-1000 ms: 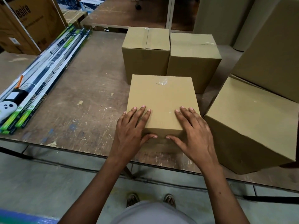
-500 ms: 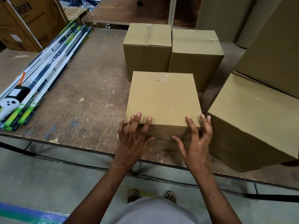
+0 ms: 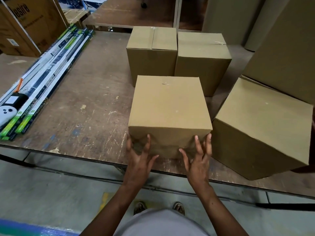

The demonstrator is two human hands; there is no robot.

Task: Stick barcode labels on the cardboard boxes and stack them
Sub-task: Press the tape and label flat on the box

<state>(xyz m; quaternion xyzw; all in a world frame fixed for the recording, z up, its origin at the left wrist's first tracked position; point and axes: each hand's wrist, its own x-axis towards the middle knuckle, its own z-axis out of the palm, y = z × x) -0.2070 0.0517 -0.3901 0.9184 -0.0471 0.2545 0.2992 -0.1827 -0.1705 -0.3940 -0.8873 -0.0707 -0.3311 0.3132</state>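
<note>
With your left hand [image 3: 139, 155] and right hand [image 3: 198, 158] spread flat against the plain brown cardboard box [image 3: 169, 108], fingers [image 3: 148, 139] uncurled, press evenly near both lower corners.

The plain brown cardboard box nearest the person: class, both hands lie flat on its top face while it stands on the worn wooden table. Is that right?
Not quite. The head view shows the left hand and right hand against the near side face of the plain brown cardboard box, not its top. It does stand on the worn wooden table.

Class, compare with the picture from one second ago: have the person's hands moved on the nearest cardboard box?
Yes. Both the left hand and right hand slid off the top of the nearest box down onto its front face, toward the table edge.
</note>
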